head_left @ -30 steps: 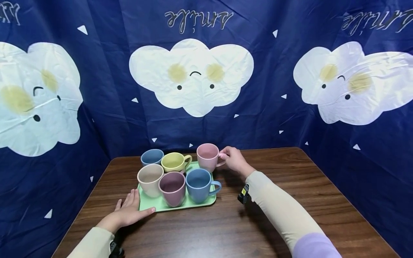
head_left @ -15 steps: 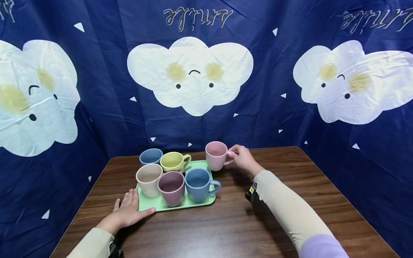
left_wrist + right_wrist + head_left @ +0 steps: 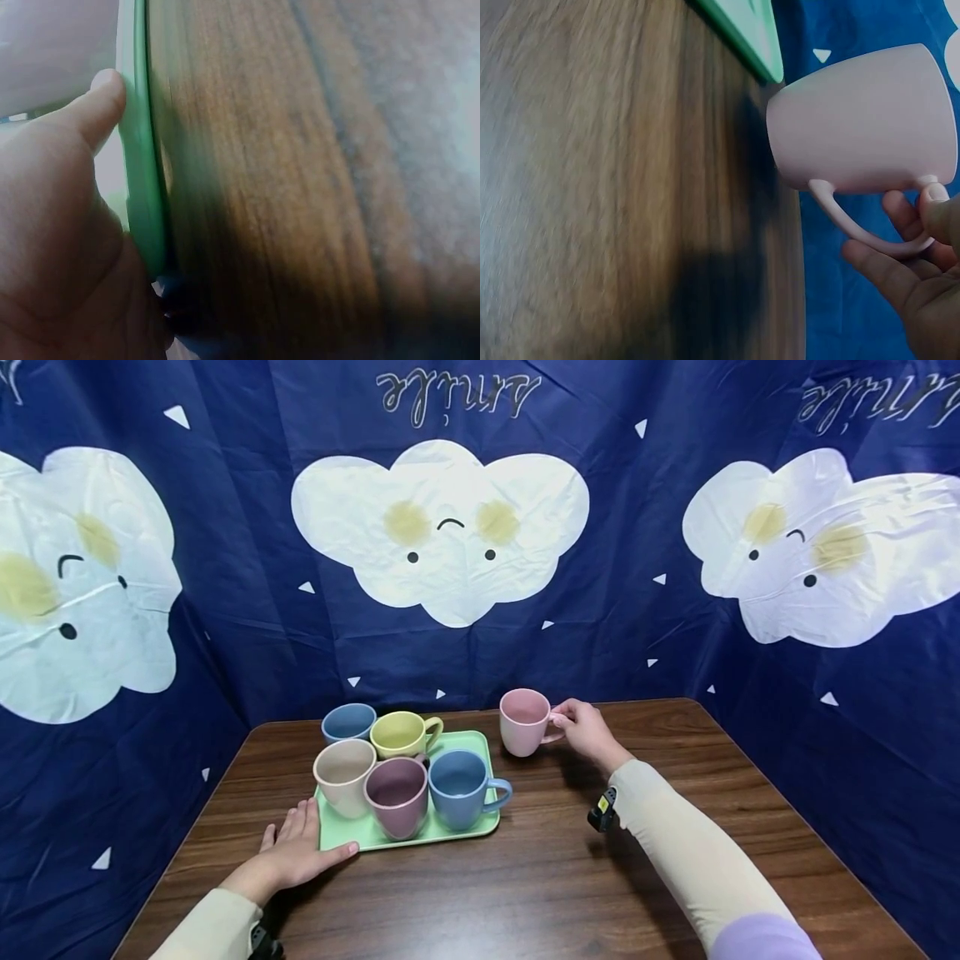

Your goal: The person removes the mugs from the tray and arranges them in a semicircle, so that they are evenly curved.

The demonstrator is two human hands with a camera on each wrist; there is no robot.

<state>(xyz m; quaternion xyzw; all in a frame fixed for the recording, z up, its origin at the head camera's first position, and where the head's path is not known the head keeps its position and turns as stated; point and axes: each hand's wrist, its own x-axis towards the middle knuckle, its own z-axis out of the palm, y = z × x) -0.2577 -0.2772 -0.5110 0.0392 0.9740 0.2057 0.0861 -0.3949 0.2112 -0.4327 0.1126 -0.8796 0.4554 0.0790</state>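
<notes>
My right hand (image 3: 588,733) pinches the handle of a pink mug (image 3: 522,727), which is upright just beyond the right side of a light green tray (image 3: 480,827). In the right wrist view thumb and fingers curl round the handle of the pink mug (image 3: 862,124); whether its base touches the table I cannot tell. My left hand (image 3: 288,852) lies with straight fingers at the tray's front left corner, its thumb along the front edge. Grouped at the tray are a beige mug (image 3: 347,781), a purple mug (image 3: 397,802), a yellow mug (image 3: 397,739) and two blue mugs, front right (image 3: 456,793) and back left (image 3: 348,722).
A brown wooden table (image 3: 450,902) carries everything, with bare wood in front of the tray and to its right. Behind the table's far edge hangs a dark blue curtain (image 3: 637,527) printed with white clouds, which also closes off both sides.
The pink mug, held by its handle, has moved right from over the tray's back right corner to beside the tray. My left hand has stayed at the tray's corner.
</notes>
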